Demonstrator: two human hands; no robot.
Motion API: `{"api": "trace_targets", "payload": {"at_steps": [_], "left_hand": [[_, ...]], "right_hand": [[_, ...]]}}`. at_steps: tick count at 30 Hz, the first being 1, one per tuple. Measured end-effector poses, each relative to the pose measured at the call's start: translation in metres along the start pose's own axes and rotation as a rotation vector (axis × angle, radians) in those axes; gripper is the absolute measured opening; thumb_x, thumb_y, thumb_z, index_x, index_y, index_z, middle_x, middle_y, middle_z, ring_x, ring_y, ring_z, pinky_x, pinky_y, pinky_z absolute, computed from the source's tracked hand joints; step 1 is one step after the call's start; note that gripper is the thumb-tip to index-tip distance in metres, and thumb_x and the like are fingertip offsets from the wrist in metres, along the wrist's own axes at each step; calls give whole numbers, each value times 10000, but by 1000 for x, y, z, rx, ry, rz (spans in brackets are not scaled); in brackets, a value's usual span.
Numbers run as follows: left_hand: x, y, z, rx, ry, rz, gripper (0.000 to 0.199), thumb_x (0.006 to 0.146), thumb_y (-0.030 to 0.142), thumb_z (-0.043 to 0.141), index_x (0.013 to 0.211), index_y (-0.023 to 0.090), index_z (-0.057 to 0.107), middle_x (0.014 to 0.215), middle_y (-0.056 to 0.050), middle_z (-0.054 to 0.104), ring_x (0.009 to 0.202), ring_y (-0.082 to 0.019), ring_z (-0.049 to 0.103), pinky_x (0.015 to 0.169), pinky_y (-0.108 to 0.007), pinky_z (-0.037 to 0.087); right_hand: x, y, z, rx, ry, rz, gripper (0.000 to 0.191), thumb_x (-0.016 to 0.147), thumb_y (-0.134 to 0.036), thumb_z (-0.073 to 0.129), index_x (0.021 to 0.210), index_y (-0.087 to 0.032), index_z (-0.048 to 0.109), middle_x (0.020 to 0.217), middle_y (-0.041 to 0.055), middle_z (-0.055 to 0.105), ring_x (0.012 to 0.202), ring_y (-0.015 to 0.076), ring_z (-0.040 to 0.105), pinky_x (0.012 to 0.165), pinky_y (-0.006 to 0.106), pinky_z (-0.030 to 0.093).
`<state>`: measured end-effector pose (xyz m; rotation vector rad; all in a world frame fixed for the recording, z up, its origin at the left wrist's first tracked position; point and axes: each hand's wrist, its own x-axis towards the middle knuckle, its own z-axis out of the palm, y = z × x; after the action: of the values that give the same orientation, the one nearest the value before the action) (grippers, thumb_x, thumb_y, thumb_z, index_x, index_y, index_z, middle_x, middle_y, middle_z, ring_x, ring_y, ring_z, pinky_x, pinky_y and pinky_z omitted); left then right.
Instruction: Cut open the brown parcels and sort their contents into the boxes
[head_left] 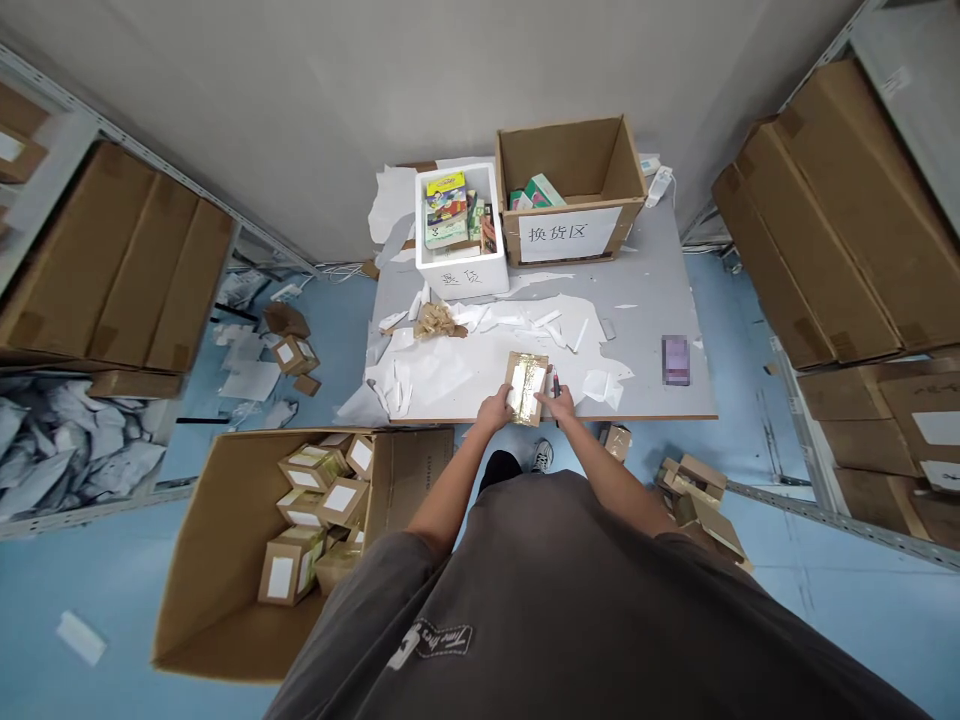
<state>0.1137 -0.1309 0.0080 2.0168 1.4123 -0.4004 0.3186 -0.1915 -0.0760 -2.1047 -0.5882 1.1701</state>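
Observation:
A small cardboard box (527, 372), wrapped in yellowish tape and bearing a white label, is at the table's front edge. My left hand (496, 408) grips its left side. At the box's right side, my right hand (559, 402) is closed around a slim dark tool (556, 383) with a reddish tip; its exact kind is too small to make out. The thumb of that hand reaches the box's edge. Torn white paper (435, 370) lies on the table beside and behind the box.
At the table's back stand a white foam box (466, 278) of colourful packages and a cardboard carton (570, 235) with green boxes. Crumpled brown paper (435, 320) and a purple blurred item (676, 360) lie on the table. A large carton (217, 560) of small parcels is at left. Shelves flank both sides.

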Motion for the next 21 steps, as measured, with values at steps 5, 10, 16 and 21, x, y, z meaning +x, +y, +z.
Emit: {"api": "trace_targets", "payload": {"at_steps": [5,10,16,21], "left_hand": [[-9,30,29,-26,-14,-8,724,998,199,526,1689,154,313,1214,-189,797,1139,-326,774,984,-410,573],[0,44,33,217,78,123,757,958,158,602,1679,247,388,1623,-243,556,1556,-411,480,1144,-554,491],[31,28,-8,265,21,532,648,879,92,701,1476,330,622,1620,-89,577,1629,-327,360,1262,-485,378],[45,24,-15,245,66,497,594,778,224,885,1339,212,688,1397,-171,655,1431,-376,506,1230,-487,375]], "right_hand": [[14,-14,-1,-101,103,-30,526,701,-541,851,1034,-258,558,1001,59,755,923,270,705,789,322,529],[55,-58,-3,-240,1,-227,468,719,-472,878,1012,-267,576,951,20,755,873,225,673,814,320,528],[61,-62,-13,64,-115,-105,514,704,-433,938,906,-267,496,720,-45,630,625,149,552,584,269,468],[34,-22,-29,108,-169,71,566,667,-425,967,924,-274,486,637,-102,536,517,117,456,470,231,367]]}}
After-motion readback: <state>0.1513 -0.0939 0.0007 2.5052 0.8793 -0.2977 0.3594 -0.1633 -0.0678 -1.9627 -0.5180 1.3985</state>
